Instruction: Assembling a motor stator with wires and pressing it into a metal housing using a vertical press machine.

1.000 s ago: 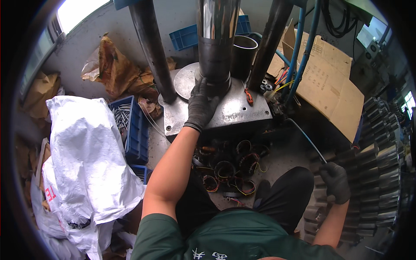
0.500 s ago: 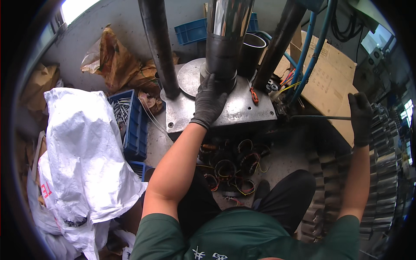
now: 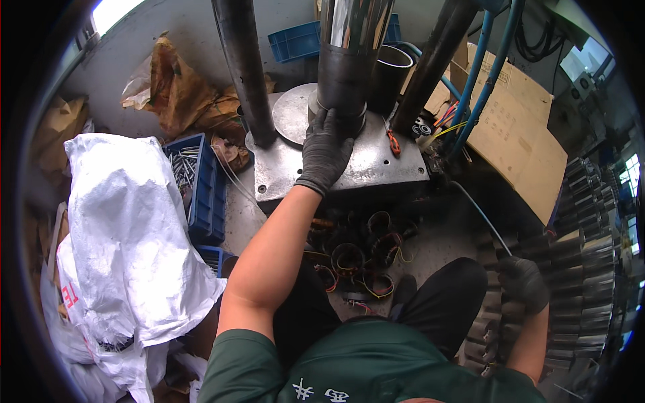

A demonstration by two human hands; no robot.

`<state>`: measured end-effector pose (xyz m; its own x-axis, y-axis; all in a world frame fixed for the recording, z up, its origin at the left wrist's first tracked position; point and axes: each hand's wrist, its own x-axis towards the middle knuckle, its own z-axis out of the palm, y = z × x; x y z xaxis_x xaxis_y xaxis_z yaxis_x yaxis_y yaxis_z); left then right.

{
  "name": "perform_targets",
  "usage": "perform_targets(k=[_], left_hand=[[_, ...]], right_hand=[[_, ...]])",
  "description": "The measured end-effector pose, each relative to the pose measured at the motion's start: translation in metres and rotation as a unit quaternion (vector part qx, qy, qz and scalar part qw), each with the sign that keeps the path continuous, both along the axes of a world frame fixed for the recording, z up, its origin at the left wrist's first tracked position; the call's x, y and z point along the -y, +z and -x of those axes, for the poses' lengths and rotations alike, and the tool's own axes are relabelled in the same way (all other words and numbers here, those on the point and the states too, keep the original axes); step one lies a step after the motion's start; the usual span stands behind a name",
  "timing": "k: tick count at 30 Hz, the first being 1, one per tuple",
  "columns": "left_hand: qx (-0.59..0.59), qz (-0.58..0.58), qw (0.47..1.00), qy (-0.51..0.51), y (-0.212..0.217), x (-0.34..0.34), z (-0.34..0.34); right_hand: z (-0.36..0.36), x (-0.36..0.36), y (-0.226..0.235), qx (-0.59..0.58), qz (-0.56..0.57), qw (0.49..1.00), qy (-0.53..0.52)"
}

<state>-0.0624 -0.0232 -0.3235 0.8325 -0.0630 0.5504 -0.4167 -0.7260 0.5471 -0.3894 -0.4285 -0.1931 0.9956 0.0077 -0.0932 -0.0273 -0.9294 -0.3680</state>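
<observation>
My left hand (image 3: pixel 325 153), in a dark grey glove, rests with fingers stretched against the lower part of a dark metal cylinder (image 3: pixel 344 77). The cylinder stands upright on a round plate (image 3: pixel 290 115) on the press's thick steel bed (image 3: pixel 282 176), under a shiny ram (image 3: pixel 356 23). At the lower right my right hand (image 3: pixel 523 282), gloved too, is closed around the end of a thin metal lever (image 3: pixel 482 213). That lever slopes down toward me from the bed's right side. An orange-handled screwdriver (image 3: pixel 394 143) lies on the bed.
Press columns (image 3: pixel 245 74) flank the cylinder. An open tube (image 3: pixel 390 74) stands behind it. Wound motor stators (image 3: pixel 349 258) lie on the floor below. To the left are a blue crate (image 3: pixel 213 195) of metal rods and a white sack (image 3: pixel 127 228). Stacked metal parts (image 3: pixel 584 269) crowd the right beside cardboard (image 3: pixel 514 127).
My right hand has swung the lever's end down and toward me, from about level to steeply sloped. My left hand stays at the cylinder.
</observation>
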Motion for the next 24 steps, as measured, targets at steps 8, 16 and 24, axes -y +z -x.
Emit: perform_targets(k=[8, 16, 24], left_hand=[[0.003, 0.005, 1.0, -0.015, -0.001, -0.003, 0.002], [0.004, 0.004, 1.0, -0.016, -0.002, -0.003, 0.003], [0.012, 0.006, 1.0, -0.019, -0.002, -0.003, 0.003]], right_hand=[[0.006, -0.015, -0.009, 0.063, 0.005, 0.997, -0.049], [0.006, -0.014, -0.015, 0.103, 0.043, 0.992, -0.058], [0.008, -0.012, -0.02, 0.106, 0.012, 0.991, -0.085]])
